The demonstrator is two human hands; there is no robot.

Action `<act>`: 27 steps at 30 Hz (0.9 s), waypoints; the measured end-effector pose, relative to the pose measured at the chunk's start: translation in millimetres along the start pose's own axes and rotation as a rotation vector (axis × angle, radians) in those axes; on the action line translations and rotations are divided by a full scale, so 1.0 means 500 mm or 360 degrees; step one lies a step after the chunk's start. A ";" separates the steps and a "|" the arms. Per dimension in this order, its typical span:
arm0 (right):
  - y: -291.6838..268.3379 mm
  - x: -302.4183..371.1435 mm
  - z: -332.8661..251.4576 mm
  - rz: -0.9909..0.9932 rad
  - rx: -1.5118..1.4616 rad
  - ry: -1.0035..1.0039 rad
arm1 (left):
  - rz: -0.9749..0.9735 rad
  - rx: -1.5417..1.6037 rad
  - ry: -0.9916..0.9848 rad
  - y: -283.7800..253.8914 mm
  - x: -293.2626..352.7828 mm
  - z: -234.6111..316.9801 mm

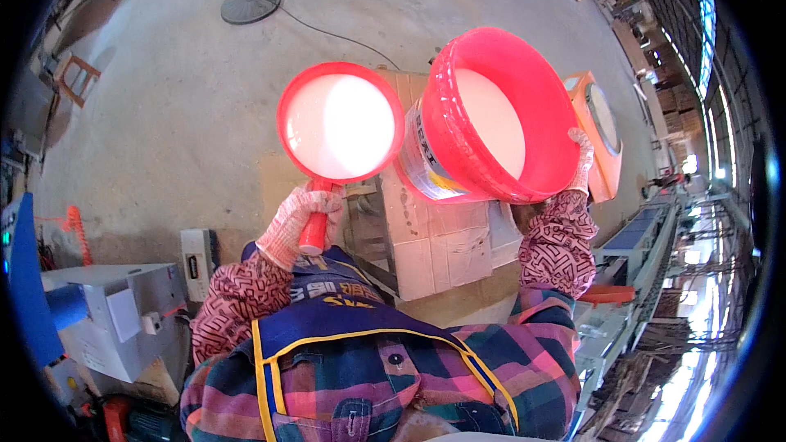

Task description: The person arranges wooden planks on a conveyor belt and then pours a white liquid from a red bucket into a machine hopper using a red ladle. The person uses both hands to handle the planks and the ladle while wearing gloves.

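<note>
A round red dipper (pixel 300 165), smooth and glossy like plastic, sits just beyond our left grip (pixel 315 214), brimming with an opaque white liquid (pixel 342 126); a bright patch of light whitens its right half. The dipper's short, thick handle runs back toward us, and our left grip is wrapped firmly around it. The glove on that hand is pale, knitted and stained pinkish.

To the right of the dipper, and left of our right grip (pixel 580 165), is a deep red bucket (pixel 536 98), wide-mouthed, with a thick, streaked rim. More of the white liquid lies inside, below a broad stretch of bare inner wall. A shiny printed label wraps its outer side, facing the dipper. Our right grip, in a matching glove, is closed on the bucket's rim; we cannot tell whether the bucket stands level or leans.

Just beyond the right grip is an orange weighing scale (pixel 603 172) with a round dial. Between the grips and nearer to us, creased brown cardboard (pixel 442 258) lies flat, marked with dark spots. Closer still are a navy cloth apron (pixel 360 319) edged in yellow and a plaid shirt (pixel 524 360), with maze-patterned sleeves on both forearms.

Left of and nearer than our left grip is a boxy grey metal cabinet (pixel 151 290). Far beyond that grip, a ribbed round stand base (pixel 250 6) rests on the dull concrete floor (pixel 180 82).
</note>
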State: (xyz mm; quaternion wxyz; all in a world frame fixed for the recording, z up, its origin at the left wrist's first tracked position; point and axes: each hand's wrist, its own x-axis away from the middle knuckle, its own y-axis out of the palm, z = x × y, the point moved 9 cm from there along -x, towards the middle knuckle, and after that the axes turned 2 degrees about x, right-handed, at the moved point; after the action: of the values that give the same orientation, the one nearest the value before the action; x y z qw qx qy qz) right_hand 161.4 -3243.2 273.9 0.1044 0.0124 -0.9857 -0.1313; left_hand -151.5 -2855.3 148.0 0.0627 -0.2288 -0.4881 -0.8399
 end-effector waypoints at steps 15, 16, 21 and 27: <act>-0.293 -0.004 -0.011 0.0994 0.1371 -0.0896 | -0.0083 0.0403 0.0084 -0.010 0.041 -0.066; -0.308 0.008 0.075 0.0802 0.0657 -0.0728 | 0.0032 0.0398 0.0148 -0.030 0.047 -0.072; -0.222 0.255 0.426 0.1020 0.0453 -0.0090 | 0.0195 0.0133 0.0070 -0.042 0.081 -0.080; 0.263 0.375 0.656 -0.0608 0.0281 0.1189 | 0.0471 -0.0008 0.0049 -0.042 0.073 -0.044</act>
State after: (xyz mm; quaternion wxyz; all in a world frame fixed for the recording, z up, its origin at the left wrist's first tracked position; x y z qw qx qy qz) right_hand -90.3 -3042.1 36.6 0.4265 0.2505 -0.8677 -0.0498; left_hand -197.9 -2858.8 138.3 0.1927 -0.2855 -0.4460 -0.8261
